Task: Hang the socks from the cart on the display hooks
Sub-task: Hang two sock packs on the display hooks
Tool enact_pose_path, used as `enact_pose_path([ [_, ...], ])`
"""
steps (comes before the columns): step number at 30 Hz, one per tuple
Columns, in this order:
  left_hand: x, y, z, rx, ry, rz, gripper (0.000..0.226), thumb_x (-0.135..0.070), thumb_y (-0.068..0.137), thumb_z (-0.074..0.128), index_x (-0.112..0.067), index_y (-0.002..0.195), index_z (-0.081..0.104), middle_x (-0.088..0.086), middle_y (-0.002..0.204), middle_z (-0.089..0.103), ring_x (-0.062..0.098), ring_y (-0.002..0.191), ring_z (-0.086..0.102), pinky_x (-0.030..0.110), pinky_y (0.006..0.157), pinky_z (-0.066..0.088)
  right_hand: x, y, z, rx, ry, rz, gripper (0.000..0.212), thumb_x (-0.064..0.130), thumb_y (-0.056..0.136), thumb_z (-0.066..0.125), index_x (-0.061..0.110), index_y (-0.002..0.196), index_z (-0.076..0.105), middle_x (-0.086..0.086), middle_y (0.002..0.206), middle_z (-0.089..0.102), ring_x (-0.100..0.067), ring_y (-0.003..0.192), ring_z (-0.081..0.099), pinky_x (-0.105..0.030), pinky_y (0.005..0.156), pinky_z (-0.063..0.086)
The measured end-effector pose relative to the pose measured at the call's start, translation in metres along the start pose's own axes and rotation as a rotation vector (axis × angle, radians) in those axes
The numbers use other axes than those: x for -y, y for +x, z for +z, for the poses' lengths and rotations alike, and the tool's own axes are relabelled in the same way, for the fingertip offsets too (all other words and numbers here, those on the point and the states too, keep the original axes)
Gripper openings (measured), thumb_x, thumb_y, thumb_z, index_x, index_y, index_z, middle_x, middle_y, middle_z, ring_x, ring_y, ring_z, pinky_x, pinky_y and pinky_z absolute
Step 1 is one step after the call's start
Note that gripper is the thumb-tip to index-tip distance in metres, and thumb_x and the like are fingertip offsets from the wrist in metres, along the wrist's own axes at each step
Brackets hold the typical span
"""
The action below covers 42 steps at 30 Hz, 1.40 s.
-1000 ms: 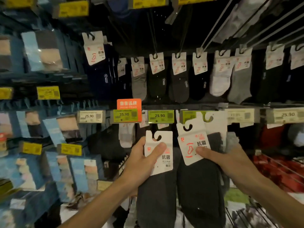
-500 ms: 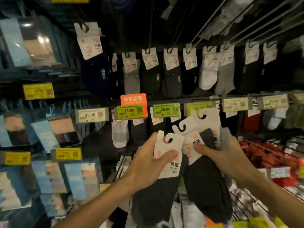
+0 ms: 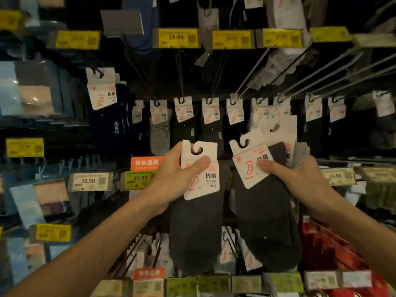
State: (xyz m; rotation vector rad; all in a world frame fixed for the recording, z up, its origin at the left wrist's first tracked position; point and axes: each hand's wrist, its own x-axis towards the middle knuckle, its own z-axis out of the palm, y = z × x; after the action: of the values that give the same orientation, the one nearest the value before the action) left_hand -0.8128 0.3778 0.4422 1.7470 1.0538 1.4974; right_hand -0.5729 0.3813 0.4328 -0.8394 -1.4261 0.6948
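My left hand pinches the white hang card of a dark grey sock pair, thumb across the card's front. My right hand grips a bundle of sock pairs by their cards, a dark grey pair in front, more cards and a light grey sock behind. Both are held up in front of the display, just below a row of metal hooks with hanging socks in black, grey and white. The cart is out of view.
Yellow price labels line the rail above, green and white ones the rail at hand height. Boxed hosiery fills shelves at left. More carded socks hang below, red packs at lower right.
Both hands have lifted the socks higher toward the hook row and spread a little apart. My view has tilted upward, bringing the upper yellow label rail into sight.
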Motion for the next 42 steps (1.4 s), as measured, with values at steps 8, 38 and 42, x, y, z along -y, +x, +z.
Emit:
enact_pose_path([
  [8, -0.025, 0.038, 0.026, -0.061, -0.078, 0.0, 0.013, -0.022, 0.097, 0.063, -0.023, 0.11, 0.062, -0.001, 0.095, 0.077, 0.012, 0.086, 0.074, 0.021, 0.064, 0.057, 0.014, 0.039, -0.037, 0.003, 0.083, -0.038, 0.019, 0.019, 0.081, 0.077, 0.024, 0.098, 0.071, 0.007, 0.093, 0.078, -0.007, 0.087, 0.074, -0.024, 0.07, 0.058],
  [38, -0.118, 0.156, 0.053, -0.403, 0.335, 0.424, 0.061, -0.011, 0.102, 0.048, -0.046, 0.149, 0.031, -0.01, 0.135, 0.042, 0.019, 0.089, 0.069, 0.019, 0.054, 0.053, 0.032, 0.09, -0.065, 0.018, 0.211, -0.195, 0.018, 0.021, 0.08, 0.08, 0.025, 0.096, 0.073, 0.011, 0.09, 0.078, -0.005, 0.084, 0.074, -0.023, 0.069, 0.059],
  [42, -0.124, 0.172, 0.052, -0.435, 0.403, 0.458, 0.056, -0.012, 0.102, 0.048, -0.037, 0.15, 0.033, -0.004, 0.145, 0.043, 0.005, 0.085, 0.063, 0.009, 0.054, 0.047, 0.032, 0.095, -0.061, 0.053, 0.229, -0.217, 0.015, 0.02, 0.08, 0.079, 0.026, 0.092, 0.071, 0.018, 0.08, 0.076, 0.001, 0.077, 0.073, -0.012, 0.057, 0.053],
])
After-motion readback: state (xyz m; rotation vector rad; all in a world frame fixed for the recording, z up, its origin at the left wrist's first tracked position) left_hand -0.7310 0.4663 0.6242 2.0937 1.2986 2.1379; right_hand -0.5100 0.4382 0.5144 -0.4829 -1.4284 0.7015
